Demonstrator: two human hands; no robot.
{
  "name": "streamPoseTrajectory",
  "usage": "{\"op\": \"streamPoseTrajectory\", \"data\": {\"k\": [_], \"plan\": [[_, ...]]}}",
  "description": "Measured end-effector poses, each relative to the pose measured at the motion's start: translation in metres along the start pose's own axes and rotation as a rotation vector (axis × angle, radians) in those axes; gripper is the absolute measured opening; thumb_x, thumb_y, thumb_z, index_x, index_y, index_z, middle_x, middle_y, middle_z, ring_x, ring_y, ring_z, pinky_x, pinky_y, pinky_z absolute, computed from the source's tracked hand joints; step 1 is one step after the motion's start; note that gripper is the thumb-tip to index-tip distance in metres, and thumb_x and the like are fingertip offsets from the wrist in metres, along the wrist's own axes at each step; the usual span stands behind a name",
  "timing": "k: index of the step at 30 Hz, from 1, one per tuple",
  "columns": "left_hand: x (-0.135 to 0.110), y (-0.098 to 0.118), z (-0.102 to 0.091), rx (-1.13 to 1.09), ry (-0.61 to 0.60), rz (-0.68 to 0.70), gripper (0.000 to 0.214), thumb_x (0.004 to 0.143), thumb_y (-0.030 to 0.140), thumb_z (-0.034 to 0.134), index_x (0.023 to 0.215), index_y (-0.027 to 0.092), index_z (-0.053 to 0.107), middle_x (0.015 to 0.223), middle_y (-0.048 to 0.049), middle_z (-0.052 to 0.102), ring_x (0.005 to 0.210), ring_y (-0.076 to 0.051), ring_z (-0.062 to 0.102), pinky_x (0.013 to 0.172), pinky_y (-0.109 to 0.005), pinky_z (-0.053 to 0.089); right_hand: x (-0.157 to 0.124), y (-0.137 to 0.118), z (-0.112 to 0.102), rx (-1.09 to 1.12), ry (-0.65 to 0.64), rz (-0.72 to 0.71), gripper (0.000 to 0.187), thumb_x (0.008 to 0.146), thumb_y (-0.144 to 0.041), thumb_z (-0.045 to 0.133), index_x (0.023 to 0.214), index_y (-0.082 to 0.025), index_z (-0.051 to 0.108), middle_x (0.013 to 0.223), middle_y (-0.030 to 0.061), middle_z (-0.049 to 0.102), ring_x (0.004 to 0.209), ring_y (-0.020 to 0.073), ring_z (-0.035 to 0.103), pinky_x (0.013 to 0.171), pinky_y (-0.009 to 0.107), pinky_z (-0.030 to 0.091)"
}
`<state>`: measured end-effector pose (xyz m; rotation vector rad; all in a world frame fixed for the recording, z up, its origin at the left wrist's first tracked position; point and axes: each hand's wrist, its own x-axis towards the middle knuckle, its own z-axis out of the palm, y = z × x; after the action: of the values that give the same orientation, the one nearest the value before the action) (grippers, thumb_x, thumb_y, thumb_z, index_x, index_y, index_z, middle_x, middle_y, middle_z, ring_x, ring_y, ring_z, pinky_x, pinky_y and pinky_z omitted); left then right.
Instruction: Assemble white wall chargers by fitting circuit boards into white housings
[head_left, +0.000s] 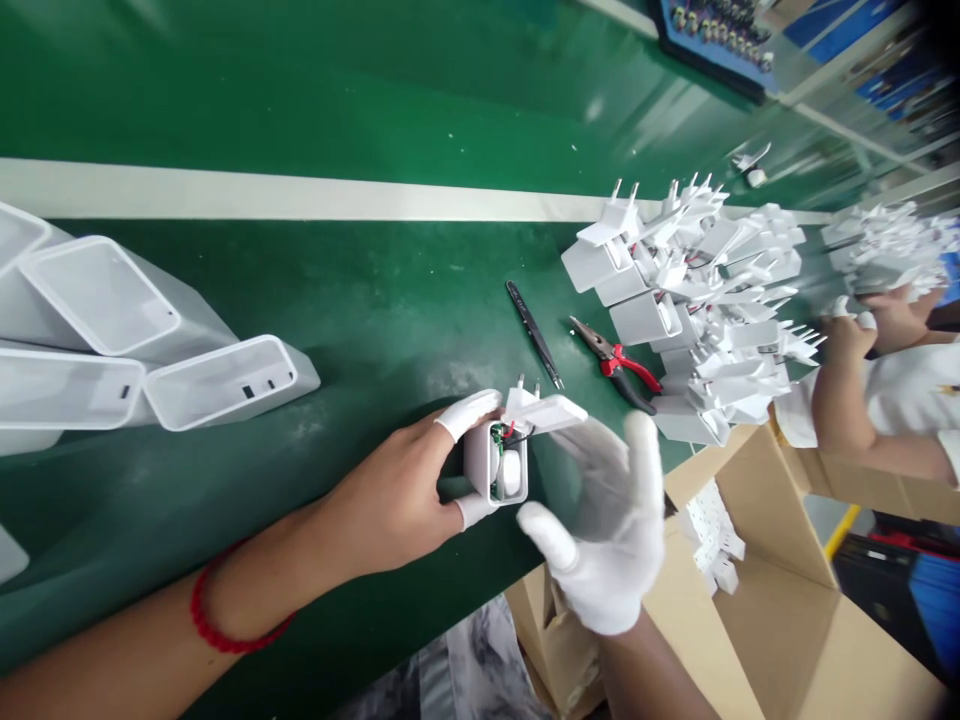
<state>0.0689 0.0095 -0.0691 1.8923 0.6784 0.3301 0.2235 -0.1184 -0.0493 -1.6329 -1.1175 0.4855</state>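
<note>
My left hand [405, 490], with white finger cots on thumb and finger, grips a white plastic charger housing [477, 465] near the table's front edge. Inside the housing's open end show a green circuit board and a white block. Its cover with two plug pins [551, 412] hangs loose above the opening, joined by red and black wires. Just right of the housing is my right hand [611, 530] in a white glove, fingers apart and holding nothing that I can see. Beyond the hands lie black tweezers [534, 335] and red-and-black needle-nose pliers [616, 362].
Empty white housings [225, 385] lie at the left. A pile of similar open chargers [697, 300] sits at the right. An open cardboard box [772, 590] with white parts stands below the front edge. A co-worker's arm [847, 390] reaches in at far right.
</note>
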Motion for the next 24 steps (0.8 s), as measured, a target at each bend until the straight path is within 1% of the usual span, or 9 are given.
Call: {"op": "streamPoseTrajectory", "data": {"k": [1, 3, 6, 8, 11, 14, 16, 19, 24], "plan": [[0.0, 0.001, 0.001, 0.005, -0.001, -0.012, 0.073, 0.078, 0.03, 0.07, 0.143, 0.02, 0.04, 0.141, -0.0045, 0.056, 0.128, -0.026, 0.055, 0.109, -0.034, 0.048, -0.005, 0.0, 0.0, -0.097, 0.072, -0.08, 0.082, 0.077, -0.023, 0.078, 0.146, -0.042, 0.037, 0.121, 0.0058, 0.06, 0.111, 0.0271, 0.061, 0.097, 0.052, 0.053], [0.001, 0.002, 0.002, 0.025, 0.008, -0.003, 0.072, 0.08, 0.03, 0.07, 0.145, 0.019, 0.039, 0.145, -0.0051, 0.052, 0.131, -0.025, 0.053, 0.113, -0.033, 0.044, -0.012, 0.001, 0.004, -0.311, 0.056, -0.242, 0.07, 0.079, -0.019, 0.075, 0.14, -0.04, 0.049, 0.115, 0.0069, 0.06, 0.103, 0.0255, 0.063, 0.087, 0.046, 0.058], [0.0, 0.001, 0.004, 0.081, 0.039, 0.076, 0.07, 0.084, 0.021, 0.061, 0.148, 0.018, 0.034, 0.155, -0.0053, 0.038, 0.138, -0.022, 0.044, 0.118, -0.032, 0.035, -0.015, 0.004, 0.014, -0.453, -0.085, -0.315, 0.078, 0.078, -0.023, 0.076, 0.146, -0.04, 0.041, 0.136, 0.0098, 0.054, 0.115, 0.0293, 0.062, 0.086, 0.045, 0.06], [-0.001, 0.001, 0.004, 0.116, 0.044, 0.109, 0.072, 0.083, 0.015, 0.056, 0.15, 0.018, 0.03, 0.157, -0.0048, 0.034, 0.138, -0.021, 0.043, 0.118, -0.03, 0.035, -0.012, 0.009, 0.021, -0.504, -0.064, -0.328, 0.084, 0.08, -0.021, 0.076, 0.149, -0.041, 0.034, 0.146, 0.0087, 0.048, 0.121, 0.0299, 0.06, 0.088, 0.043, 0.06], [-0.002, 0.002, 0.002, 0.13, 0.088, 0.146, 0.072, 0.083, 0.022, 0.058, 0.149, 0.015, 0.031, 0.149, -0.0082, 0.046, 0.134, -0.022, 0.049, 0.115, -0.03, 0.038, -0.005, 0.019, 0.028, -0.617, 0.008, -0.376, 0.081, 0.083, -0.016, 0.071, 0.15, -0.039, 0.033, 0.147, 0.0074, 0.05, 0.12, 0.0278, 0.063, 0.087, 0.038, 0.062], [-0.003, 0.003, 0.001, 0.125, 0.146, 0.238, 0.067, 0.084, 0.022, 0.056, 0.146, 0.009, 0.035, 0.143, -0.0121, 0.054, 0.133, -0.022, 0.05, 0.114, -0.03, 0.04, 0.004, 0.027, 0.03, -0.689, 0.044, -0.483, 0.081, 0.085, -0.015, 0.07, 0.152, -0.035, 0.029, 0.144, 0.0126, 0.053, 0.116, 0.0283, 0.066, 0.077, 0.034, 0.063], [-0.004, 0.001, 0.002, 0.117, 0.168, 0.292, 0.064, 0.084, 0.019, 0.053, 0.144, 0.005, 0.037, 0.142, -0.0146, 0.053, 0.133, -0.023, 0.05, 0.114, -0.031, 0.041, 0.008, 0.026, 0.028, -0.724, 0.023, -0.531, 0.08, 0.086, -0.017, 0.069, 0.153, -0.034, 0.027, 0.142, 0.0155, 0.054, 0.112, 0.0286, 0.068, 0.071, 0.031, 0.062], [-0.007, -0.006, 0.005, 0.062, 0.207, 0.307, 0.061, 0.084, 0.019, 0.053, 0.141, 0.002, 0.04, 0.142, -0.0185, 0.053, 0.132, -0.026, 0.051, 0.114, -0.036, 0.042, 0.01, 0.011, 0.017, -0.779, 0.028, -0.5, 0.069, 0.088, -0.018, 0.067, 0.148, -0.033, 0.038, 0.138, 0.012, 0.059, 0.108, 0.0252, 0.07, 0.073, 0.028, 0.062], [-0.007, -0.016, 0.012, -0.245, 0.248, 0.233, 0.06, 0.089, 0.019, 0.051, 0.146, 0.012, 0.034, 0.149, -0.0152, 0.045, 0.136, -0.026, 0.047, 0.115, -0.044, 0.042, 0.003, -0.009, -0.006, -0.759, 0.196, -0.506, 0.071, 0.085, -0.013, 0.069, 0.148, -0.025, 0.04, 0.142, 0.0099, 0.055, 0.116, 0.0295, 0.066, 0.085, 0.036, 0.061]]}}
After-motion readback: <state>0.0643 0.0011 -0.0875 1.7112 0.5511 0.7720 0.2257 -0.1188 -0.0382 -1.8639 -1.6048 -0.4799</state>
